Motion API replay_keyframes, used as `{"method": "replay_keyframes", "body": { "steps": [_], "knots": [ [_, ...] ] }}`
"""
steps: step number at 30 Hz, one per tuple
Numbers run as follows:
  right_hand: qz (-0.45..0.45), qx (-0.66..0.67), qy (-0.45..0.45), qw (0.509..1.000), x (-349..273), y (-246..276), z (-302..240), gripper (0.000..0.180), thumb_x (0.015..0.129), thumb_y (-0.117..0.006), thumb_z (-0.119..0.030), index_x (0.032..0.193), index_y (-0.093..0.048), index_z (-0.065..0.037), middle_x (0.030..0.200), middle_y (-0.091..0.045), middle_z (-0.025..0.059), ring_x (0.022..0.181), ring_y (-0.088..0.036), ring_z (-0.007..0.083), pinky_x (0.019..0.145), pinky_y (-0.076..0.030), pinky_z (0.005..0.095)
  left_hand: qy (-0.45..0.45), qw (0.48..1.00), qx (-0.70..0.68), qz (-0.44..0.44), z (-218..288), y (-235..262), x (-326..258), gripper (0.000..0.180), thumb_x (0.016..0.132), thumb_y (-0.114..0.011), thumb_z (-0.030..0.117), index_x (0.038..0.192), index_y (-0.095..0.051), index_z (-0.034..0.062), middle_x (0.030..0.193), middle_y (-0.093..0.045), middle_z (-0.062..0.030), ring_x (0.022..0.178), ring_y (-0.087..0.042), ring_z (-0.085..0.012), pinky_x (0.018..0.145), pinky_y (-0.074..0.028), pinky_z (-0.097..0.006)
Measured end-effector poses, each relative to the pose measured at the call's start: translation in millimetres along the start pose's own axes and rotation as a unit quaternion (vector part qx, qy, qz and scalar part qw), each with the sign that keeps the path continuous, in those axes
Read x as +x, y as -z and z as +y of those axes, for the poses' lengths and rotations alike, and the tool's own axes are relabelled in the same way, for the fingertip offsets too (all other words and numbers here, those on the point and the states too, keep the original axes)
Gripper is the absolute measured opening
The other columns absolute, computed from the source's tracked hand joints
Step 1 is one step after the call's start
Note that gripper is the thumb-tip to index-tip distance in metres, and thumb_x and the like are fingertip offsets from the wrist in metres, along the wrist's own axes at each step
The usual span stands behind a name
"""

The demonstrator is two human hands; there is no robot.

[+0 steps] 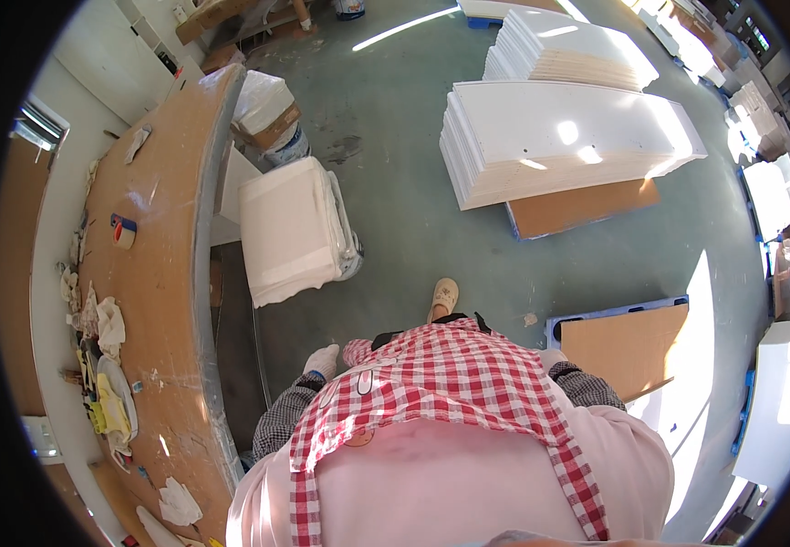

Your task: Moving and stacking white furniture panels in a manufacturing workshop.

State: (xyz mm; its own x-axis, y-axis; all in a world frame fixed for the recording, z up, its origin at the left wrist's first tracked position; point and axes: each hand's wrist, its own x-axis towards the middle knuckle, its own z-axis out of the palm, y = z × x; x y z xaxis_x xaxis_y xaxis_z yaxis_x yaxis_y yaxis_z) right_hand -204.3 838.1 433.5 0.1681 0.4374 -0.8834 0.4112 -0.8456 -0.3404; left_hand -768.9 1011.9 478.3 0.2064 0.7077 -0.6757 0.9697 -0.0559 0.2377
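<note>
My left hand (322,360), in a pale glove, hangs low beside the red-and-white checked apron (431,365). It is apart from the long brown workbench (171,273); its fingers are too small and foreshortened to read. On the other side, my right hand (552,356) is also gloved and partly covered by the apron's edge, with its fingers hidden. It appears near the corner of a blue pallet (616,308) bearing a brown board (623,342); I cannot tell whether they touch. One beige shoe (445,294) shows ahead of the apron on the green floor.
Stacked white panels (559,118) lie ahead to the right on a brown board (587,208). A white-wrapped block (290,232) on a bucket stands beside the bench. The benchtop carries tape rolls (123,233) and rags (110,328). More white panels (783,401) line the right.
</note>
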Motion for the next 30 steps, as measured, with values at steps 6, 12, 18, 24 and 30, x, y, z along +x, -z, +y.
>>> {"method": "replay_keyframes", "body": {
  "steps": [6, 12, 18, 24, 30],
  "knots": [
    [0.066, -0.075, 0.025, 0.995, 78.4, 109.7, -165.1, 0.044, 0.094, -0.046, -0.041, 0.091, -0.068, -0.004, 0.081, -0.068, 0.0147, 0.076, -0.066, 0.029, 0.069, -0.051, 0.0418, -0.014, 0.996, 0.088, -0.023, 27.0, 98.0, 77.0, 0.024, 0.095, -0.041, 0.014, 0.11, -0.058, 0.0036, 0.113, -0.064, -0.0293, 0.108, -0.063, -0.0439, 0.09, -0.05, -0.051],
    [0.103, -0.184, 0.155, 0.965, 90.9, 175.0, -342.0, 0.053, 0.093, -0.042, -0.045, 0.107, -0.07, -0.002, 0.115, -0.067, 0.0234, 0.109, -0.064, 0.0378, 0.097, -0.048, 0.0437, -0.096, 0.994, -0.009, 0.06, 88.2, 171.4, 177.5, 0.027, 0.096, -0.04, 0.017, 0.108, -0.061, 0.0032, 0.112, -0.066, -0.0233, 0.113, -0.061, -0.0387, 0.092, -0.048, -0.046],
    [0.121, -0.262, 0.17, 0.942, 137.7, 186.7, -393.6, 0.038, 0.094, -0.046, -0.037, 0.099, -0.069, -0.007, 0.1, -0.071, 0.0177, 0.09, -0.068, 0.0333, 0.08, -0.053, 0.0421, -0.146, 0.988, -0.045, 0.038, 101.4, 237.8, 281.4, 0.028, 0.097, -0.045, 0.022, 0.11, -0.062, 0.0043, 0.116, -0.066, -0.0209, 0.111, -0.061, -0.0378, 0.094, -0.047, -0.043],
    [0.047, -0.22, -0.043, 0.973, 174.0, 203.0, -400.0, 0.026, 0.094, -0.052, -0.029, 0.102, -0.063, -0.007, 0.107, -0.07, 0.0219, 0.101, -0.068, 0.0393, 0.084, -0.052, 0.0484, -0.164, 0.985, -0.048, -0.017, 127.1, 407.2, 386.6, 0.031, 0.096, -0.046, 0.02, 0.119, -0.063, 0.0064, 0.121, -0.065, -0.0188, 0.115, -0.06, -0.0369, 0.099, -0.047, -0.041],
    [0.124, -0.127, 0.036, 0.984, 201.9, 232.5, -496.1, 0.039, 0.091, -0.051, -0.037, 0.089, -0.067, -0.002, 0.082, -0.07, 0.0225, 0.076, -0.071, 0.035, 0.068, -0.054, 0.0468, -0.147, 0.987, 0.04, 0.044, 89.3, 507.9, 508.8, 0.035, 0.097, -0.045, 0.02, 0.123, -0.062, 0.0025, 0.125, -0.064, -0.0206, 0.124, -0.057, -0.0352, 0.103, -0.045, -0.04]
  ]
}}
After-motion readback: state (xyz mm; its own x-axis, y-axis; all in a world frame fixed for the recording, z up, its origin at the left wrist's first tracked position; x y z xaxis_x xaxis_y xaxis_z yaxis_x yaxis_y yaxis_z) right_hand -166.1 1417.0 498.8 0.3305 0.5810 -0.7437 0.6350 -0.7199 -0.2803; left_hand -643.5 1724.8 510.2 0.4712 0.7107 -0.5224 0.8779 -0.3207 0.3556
